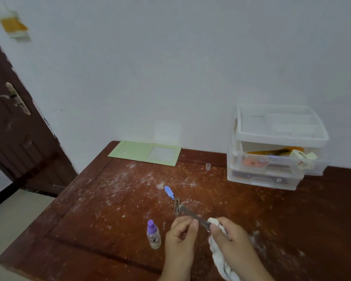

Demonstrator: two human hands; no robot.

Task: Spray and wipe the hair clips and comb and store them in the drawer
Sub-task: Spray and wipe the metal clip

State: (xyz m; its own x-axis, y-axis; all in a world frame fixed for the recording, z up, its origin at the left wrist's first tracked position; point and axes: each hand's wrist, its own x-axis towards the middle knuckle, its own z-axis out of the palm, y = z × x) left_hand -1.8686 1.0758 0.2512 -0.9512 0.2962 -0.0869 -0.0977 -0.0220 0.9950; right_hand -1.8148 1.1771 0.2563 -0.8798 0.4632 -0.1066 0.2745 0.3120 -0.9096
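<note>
A slim metal hair clip point(193, 214), grey and dull-shiny with a flattened rounded tip, is held just above the near middle of the desk point(89, 209), slanting from that tip down toward the person. The left hand point(180, 236) pinches it from the side, thumb and forefinger curled onto its shaft, while the right hand point(229, 238) has its fingers wrapped round a crumpled white cloth point(219, 246) that is pressed over the clip's near end; the soft, bunched cloth trails down below the wrist. Just beyond the held clip lies a second metal clip point(177, 206), flat and narrow with a slotted middle, lying on the wood, and just past that a small blue plastic clip point(169, 192) with a rounded end. Left of the hands a small spray bottle point(153, 234) stands upright, clear-bodied with a purple cap. The desk is dark reddish-brown wood with panel grooves, its surface scuffed and dusted with white specks. At its back right corner stands a translucent plastic drawer unit point(276, 151), boxy, with a tray top and mixed items showing through its fronts; the upper drawer stands partly pulled out. A tiny clear cap point(208, 166) stands near it, and a pale green card folder point(144, 153) lies flat against the white wall.
</note>
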